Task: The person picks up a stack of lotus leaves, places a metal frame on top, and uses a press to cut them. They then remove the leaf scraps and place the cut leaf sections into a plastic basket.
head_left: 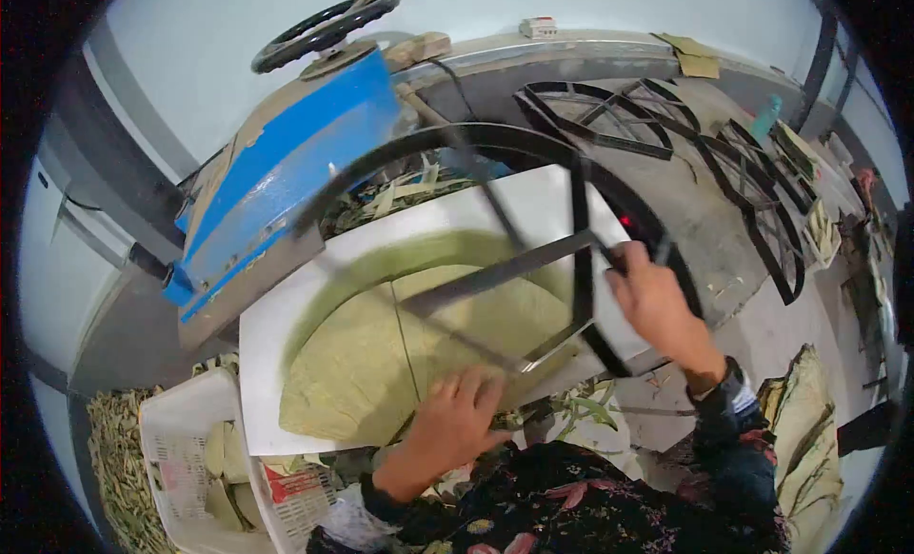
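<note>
My right hand [652,302] is closed around a bar of a black metal cutting die [583,202], an arched frame with crossing bars. The frame is raised and tilted, and partly blurred, over a white board [267,364]. Flat on that board lies a pale green-yellow half-round sheet [347,373], like dried leaf, with a dark line across it. My left hand [452,421] rests at the sheet's near edge, fingers stretched out over it. Green dust-like colouring surrounds the sheet's curved side.
A blue machine [295,154] with a black handwheel [328,30] stands at the left back. More black frames [609,126] lie on the grey surface at the right. A white basket [190,411] holds cut pieces, with leaf scraps [114,459] beside it. Folded leaf sheets [809,440] sit at right.
</note>
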The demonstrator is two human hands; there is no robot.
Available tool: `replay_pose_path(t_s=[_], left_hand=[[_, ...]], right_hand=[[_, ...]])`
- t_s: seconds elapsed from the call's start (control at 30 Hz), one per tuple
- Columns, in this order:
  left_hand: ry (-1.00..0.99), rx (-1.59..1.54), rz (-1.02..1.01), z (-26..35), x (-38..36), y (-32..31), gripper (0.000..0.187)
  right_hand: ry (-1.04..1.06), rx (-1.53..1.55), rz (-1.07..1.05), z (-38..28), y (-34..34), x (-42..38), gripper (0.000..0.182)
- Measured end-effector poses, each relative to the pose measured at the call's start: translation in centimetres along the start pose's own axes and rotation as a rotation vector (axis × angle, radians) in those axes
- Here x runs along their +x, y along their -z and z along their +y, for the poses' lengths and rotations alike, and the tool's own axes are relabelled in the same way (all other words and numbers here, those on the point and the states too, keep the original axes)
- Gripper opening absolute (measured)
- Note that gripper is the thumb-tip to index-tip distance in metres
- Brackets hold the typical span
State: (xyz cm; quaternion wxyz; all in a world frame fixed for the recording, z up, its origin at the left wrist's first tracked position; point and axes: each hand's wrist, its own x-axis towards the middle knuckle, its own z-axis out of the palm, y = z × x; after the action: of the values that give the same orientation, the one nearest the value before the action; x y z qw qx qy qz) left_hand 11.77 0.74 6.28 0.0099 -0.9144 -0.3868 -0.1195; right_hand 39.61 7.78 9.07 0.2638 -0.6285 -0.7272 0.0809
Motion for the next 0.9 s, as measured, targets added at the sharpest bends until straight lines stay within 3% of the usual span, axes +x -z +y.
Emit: replay_pose_path(t_s=[0.07,0.1,0.23,0.4,0.47,0.53,0.6,0.63,0.67,0.7,0.73,0.8,0.83,0.9], left_hand=[[0.021,0.007,-0.034,-0.1,0.2,-2.3,0.056],[0.054,0.012,-0.074,0.0,0.3,-3.1,0.059],[0.077,0.054,-0.091,0.1,0.4,-4.2,0.057],[0.058,0.080,-0.112,-0.3,0.9,-3.2,0.044],[0.109,0.116,-0.164,0.5,1.5,-2.9,0.043],[0.159,0.157,-0.219,0.6,1.6,-2.8,0.042],[0.148,0.114,0.115,-0.3,1.3,-3.1,0.037],[0.175,0.127,0.105,-0.7,0.9,-1.7,0.037],[0.325,-0.042,0.184,-1.1,0.6,0.7,0.036],[0.472,-0.211,0.271,-1.3,0.0,2.7,0.034],[0.495,-0.198,0.275,-1.6,-1.0,4.0,0.034],[0.906,-0.429,0.782,-1.8,-3.0,5.9,0.032],[0.927,-0.408,0.800,-1.9,-3.8,5.8,0.032],[1.176,-0.824,1.236,-2.9,-5.9,4.4,0.031]], right_hand=[[0.030,-0.073,0.107,5.0,1.3,-0.6,0.025],[-0.090,-0.155,0.055,8.0,1.7,-0.8,0.024],[-0.146,-0.335,0.113,17.0,3.2,-1.8,0.027],[-0.184,-0.391,0.209,25.0,3.4,-1.5,0.030],[-0.496,-0.421,0.015,25.4,3.7,-0.9,0.036],[-0.365,-0.469,0.093,31.6,2.2,-1.6,0.038],[-0.496,-0.013,0.159,31.6,2.1,-1.0,0.038],[-0.398,-0.192,0.056,32.5,2.5,-1.2,0.038],[-0.293,-0.369,-0.038,33.0,3.3,-1.0,0.038],[-0.584,-0.525,-0.123,23.5,4.8,1.6,0.036],[-0.559,-0.517,-0.130,23.3,4.6,2.2,0.036],[-0.182,-0.619,0.087,23.5,3.8,3.1,0.043],[0.010,-0.495,0.207,22.4,2.9,3.9,0.041],[0.125,-0.291,0.163,15.7,1.0,5.5,0.041]])
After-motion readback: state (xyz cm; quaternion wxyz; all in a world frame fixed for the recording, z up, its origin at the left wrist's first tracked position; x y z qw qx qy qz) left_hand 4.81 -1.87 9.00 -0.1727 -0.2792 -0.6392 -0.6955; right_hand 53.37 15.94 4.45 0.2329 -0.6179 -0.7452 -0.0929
